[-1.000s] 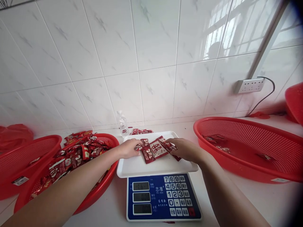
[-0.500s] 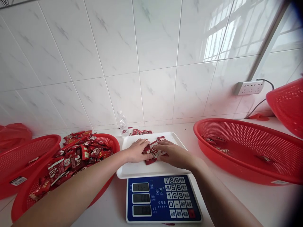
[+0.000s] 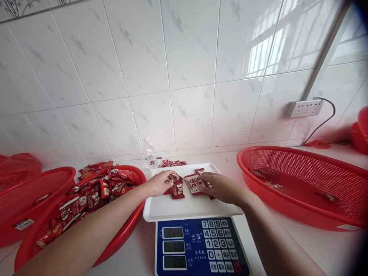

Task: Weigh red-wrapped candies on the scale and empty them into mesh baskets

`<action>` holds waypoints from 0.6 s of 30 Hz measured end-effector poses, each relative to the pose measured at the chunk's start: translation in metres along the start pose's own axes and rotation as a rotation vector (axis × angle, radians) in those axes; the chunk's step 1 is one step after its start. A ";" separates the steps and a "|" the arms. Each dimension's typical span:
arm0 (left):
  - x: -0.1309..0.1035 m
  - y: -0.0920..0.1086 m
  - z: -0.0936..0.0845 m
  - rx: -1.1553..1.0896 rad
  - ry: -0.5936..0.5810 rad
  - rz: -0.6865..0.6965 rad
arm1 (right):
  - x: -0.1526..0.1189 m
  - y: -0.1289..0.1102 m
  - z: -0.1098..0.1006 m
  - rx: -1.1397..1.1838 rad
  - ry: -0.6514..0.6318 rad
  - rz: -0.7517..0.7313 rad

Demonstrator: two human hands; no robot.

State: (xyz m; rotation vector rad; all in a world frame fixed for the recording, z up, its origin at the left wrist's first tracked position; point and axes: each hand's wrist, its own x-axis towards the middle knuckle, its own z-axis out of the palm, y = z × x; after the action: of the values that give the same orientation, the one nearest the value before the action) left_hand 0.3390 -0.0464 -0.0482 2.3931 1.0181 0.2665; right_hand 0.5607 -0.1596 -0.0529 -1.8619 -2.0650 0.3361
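Note:
On the white tray (image 3: 184, 211) of a digital scale (image 3: 198, 247), small wrapped snack packets lie in two groups. At the left group, my left hand (image 3: 157, 184) curls its fingers round dark red packets (image 3: 178, 190). A little to the right, my right hand (image 3: 225, 187) closes over the other group, its fingers bent round a white-and-red packet (image 3: 192, 184) and darker red ones partly hidden beneath. A narrow strip of tray shows between the groups.
Left stands a red basket (image 3: 115, 247) heaped with snack packets, beside another red basket (image 3: 11, 207). On the right is a large red basket (image 3: 287, 203) with a few packets. Behind the tray are a plastic bottle (image 3: 150, 153) and more packets (image 3: 172, 163). A socket strip (image 3: 305, 108) is on the wall.
My hands have moved apart on the tray, splitting the single pile of packets into a left and a right group. The view has shifted slightly.

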 end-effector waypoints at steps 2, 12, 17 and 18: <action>-0.002 -0.004 -0.001 -0.004 0.001 -0.024 | -0.001 0.001 -0.002 -0.029 0.015 0.029; -0.002 -0.006 0.009 -0.078 0.110 0.067 | -0.003 -0.008 -0.005 0.014 -0.012 0.014; -0.003 0.001 0.011 0.142 0.123 0.081 | -0.004 -0.009 -0.006 0.009 -0.022 0.025; -0.002 0.003 0.011 0.181 0.106 0.087 | -0.003 -0.009 -0.006 0.008 -0.024 0.020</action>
State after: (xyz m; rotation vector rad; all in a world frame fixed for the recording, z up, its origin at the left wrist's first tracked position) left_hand 0.3434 -0.0540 -0.0560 2.6151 1.0257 0.3484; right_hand 0.5553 -0.1642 -0.0442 -1.8843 -2.0589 0.3724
